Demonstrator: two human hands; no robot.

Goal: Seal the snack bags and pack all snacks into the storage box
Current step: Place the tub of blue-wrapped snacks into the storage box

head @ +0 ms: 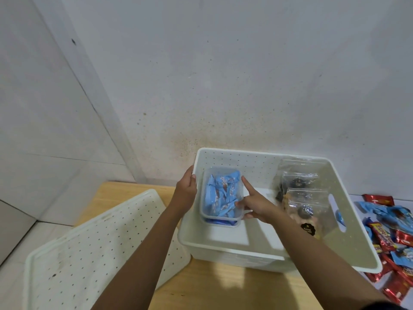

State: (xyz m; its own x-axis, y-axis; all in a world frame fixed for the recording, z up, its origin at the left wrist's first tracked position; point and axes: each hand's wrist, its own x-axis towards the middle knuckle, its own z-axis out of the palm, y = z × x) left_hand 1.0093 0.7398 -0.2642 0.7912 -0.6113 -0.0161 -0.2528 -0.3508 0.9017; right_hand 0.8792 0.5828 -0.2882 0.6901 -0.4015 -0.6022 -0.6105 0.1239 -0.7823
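Note:
A white perforated storage box point(348, 222) stands on the wooden table. Inside its left part sits a clear plastic tub point(206, 211) filled with blue snack packets point(223, 195), on top of another container with a blue lid point(220, 223). My left hand point(186, 190) holds the box's left rim beside the tub. My right hand point(254, 203) grips the tub's right side, index finger pointing up along its edge. Clear zip bags of snacks point(301, 193) lie in the box's right part.
The box's white perforated lid point(89, 249) lies flat at the left, overhanging the table point(223, 285). Red and blue snack packets point(393, 233) are piled on the surface right of the box. A grey wall rises just behind.

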